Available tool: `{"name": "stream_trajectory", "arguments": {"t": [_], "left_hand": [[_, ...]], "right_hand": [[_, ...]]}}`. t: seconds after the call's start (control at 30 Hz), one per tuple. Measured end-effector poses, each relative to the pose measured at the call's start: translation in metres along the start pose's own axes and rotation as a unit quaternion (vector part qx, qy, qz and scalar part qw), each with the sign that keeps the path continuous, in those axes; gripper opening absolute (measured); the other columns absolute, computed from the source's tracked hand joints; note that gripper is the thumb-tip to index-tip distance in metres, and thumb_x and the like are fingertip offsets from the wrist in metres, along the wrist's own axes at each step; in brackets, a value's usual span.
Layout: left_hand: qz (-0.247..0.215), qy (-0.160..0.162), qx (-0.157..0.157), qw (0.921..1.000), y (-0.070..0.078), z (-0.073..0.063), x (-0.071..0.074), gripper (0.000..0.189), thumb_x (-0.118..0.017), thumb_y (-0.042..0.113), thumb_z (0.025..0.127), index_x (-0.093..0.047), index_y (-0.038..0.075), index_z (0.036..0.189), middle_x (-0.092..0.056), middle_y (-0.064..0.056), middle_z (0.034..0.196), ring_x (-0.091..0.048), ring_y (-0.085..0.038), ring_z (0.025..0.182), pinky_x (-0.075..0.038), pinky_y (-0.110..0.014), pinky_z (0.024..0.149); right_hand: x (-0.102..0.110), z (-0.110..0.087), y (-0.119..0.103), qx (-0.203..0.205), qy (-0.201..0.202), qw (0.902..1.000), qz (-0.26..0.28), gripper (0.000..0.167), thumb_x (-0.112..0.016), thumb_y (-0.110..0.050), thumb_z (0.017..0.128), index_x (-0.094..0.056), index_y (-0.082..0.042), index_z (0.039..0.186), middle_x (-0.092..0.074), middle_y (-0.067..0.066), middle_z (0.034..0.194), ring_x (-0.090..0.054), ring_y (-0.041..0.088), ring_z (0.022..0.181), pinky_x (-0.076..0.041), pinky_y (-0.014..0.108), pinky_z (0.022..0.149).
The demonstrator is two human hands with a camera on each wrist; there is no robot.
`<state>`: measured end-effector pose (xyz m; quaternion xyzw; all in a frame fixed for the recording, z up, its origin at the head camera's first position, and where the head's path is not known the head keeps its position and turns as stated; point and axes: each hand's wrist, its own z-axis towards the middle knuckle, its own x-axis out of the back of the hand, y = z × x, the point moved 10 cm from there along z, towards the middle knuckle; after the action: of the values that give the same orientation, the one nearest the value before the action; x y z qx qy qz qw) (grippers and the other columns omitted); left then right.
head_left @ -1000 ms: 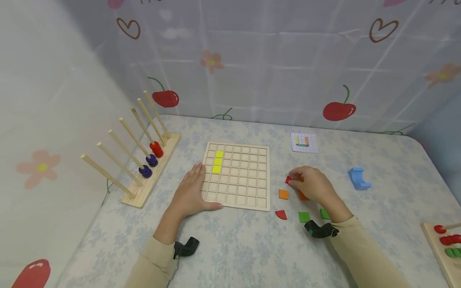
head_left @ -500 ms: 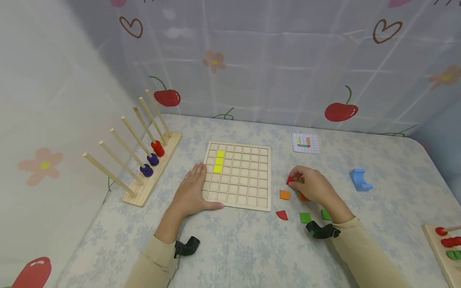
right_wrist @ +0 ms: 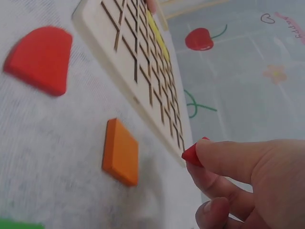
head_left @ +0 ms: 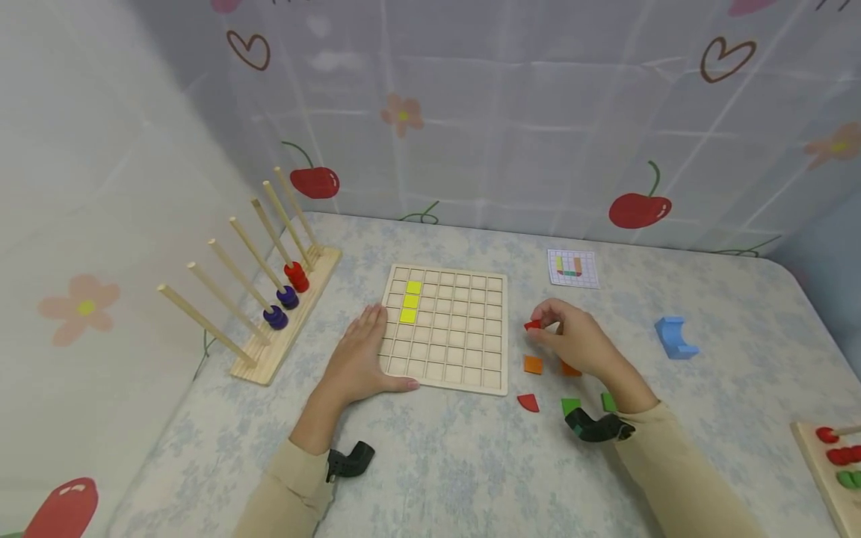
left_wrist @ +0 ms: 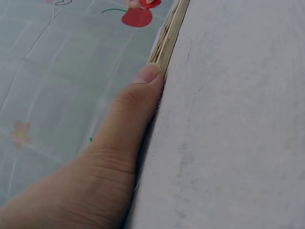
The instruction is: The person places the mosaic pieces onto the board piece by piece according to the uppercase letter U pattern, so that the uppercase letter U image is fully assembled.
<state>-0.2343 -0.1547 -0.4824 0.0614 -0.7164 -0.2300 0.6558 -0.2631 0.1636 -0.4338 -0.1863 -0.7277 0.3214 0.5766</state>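
Note:
My right hand pinches a small red tile between thumb and fingers, a little off the right edge of the wooden grid board. In the right wrist view, that red tile pokes out past the thumb tip, raised above the table. My left hand lies flat with straight fingers along the board's left side, its thumb at the front left corner. The left wrist view shows the thumb against the board's edge. Three yellow tiles form a column in the board's cells.
Near my right hand lie orange tiles, a red quarter-round tile and green tiles. A pattern card lies farther back. A blue arch block sits right; a peg rack stands left, a bead board far right.
The right hand has lifted the red tile and shifted slightly left and back towards the board, uncovering more of the table. The left hand holds its place.

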Motion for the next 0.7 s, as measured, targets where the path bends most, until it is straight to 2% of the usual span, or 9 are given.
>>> {"name": "stream_trajectory", "arguments": {"t": [0.23,0.43,0.57,0.7], "left_hand": [[-0.005,0.002,0.002,1.0000,0.001,-0.001,0.001,0.152,-0.063,0.095,0.051,-0.007,0.005,0.160,-0.005,-0.011,0.168,-0.002,-0.024,0.157,-0.009,-0.045,0.128],[-0.011,0.006,-0.001,0.9999,0.003,-0.002,0.002,0.150,-0.067,0.092,0.053,-0.008,0.004,0.159,-0.006,-0.011,0.168,-0.003,-0.024,0.157,-0.011,-0.046,0.128],[-0.011,0.009,-0.004,0.9999,0.004,-0.001,0.003,0.149,-0.069,0.090,0.054,-0.009,0.004,0.159,-0.007,-0.012,0.168,-0.004,-0.026,0.157,-0.011,-0.047,0.128],[-0.009,0.007,-0.001,0.9999,0.002,-0.001,0.003,0.149,-0.069,0.089,0.054,-0.008,0.004,0.159,-0.006,-0.011,0.168,-0.003,-0.025,0.157,-0.010,-0.046,0.128]], "right_hand": [[-0.004,0.008,-0.024,0.040,0.007,0.9987,0.029,0.020,-0.070,-0.015,0.093,-0.062,-0.013,0.111,-0.065,0.008,0.103,-0.048,0.020,0.064,-0.044,0.026,0.053],[-0.015,0.014,-0.038,0.050,-0.022,0.9976,0.043,0.024,-0.065,-0.019,0.097,-0.068,-0.013,0.120,-0.062,0.010,0.094,-0.047,0.021,0.064,-0.040,0.026,0.049],[-0.021,0.016,-0.047,0.047,-0.035,0.9968,0.053,0.023,-0.065,-0.023,0.097,-0.068,-0.014,0.118,-0.063,0.008,0.099,-0.048,0.022,0.063,-0.041,0.026,0.047],[-0.023,0.019,-0.056,0.060,-0.033,0.9957,0.062,0.028,-0.066,-0.022,0.096,-0.066,-0.014,0.123,-0.062,0.007,0.105,-0.050,0.022,0.064,-0.042,0.026,0.048]]}}
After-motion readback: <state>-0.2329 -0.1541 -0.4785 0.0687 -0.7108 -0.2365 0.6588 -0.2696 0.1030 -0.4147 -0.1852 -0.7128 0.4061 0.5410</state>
